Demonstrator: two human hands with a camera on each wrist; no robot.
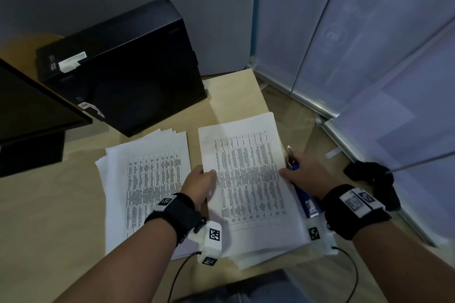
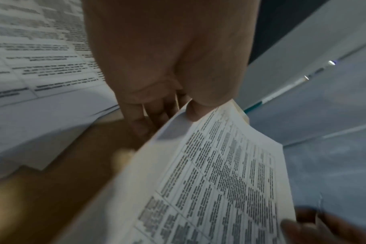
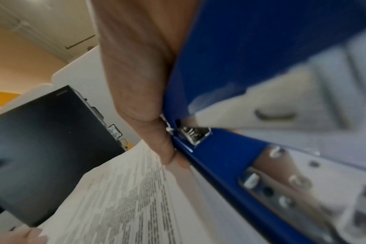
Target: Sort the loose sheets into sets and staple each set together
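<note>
Your sheet (image 1: 246,174) is printed with a dense table of dark text, lifted off the pile (image 1: 275,236) at the desk's near right. Your left hand (image 1: 200,183) pinches its left edge, thumb on top, fingers beneath. Your right hand (image 1: 306,174) touches its right edge with the thumb while the fingers curl around a blue stapler (image 1: 305,198). Second pile (image 1: 145,179) lies just left, fanned, same table print. Both piles rest on the tan desk (image 1: 49,216). Behind them: black computer case (image 1: 123,64), dark monitor (image 1: 32,106) at left.
</note>
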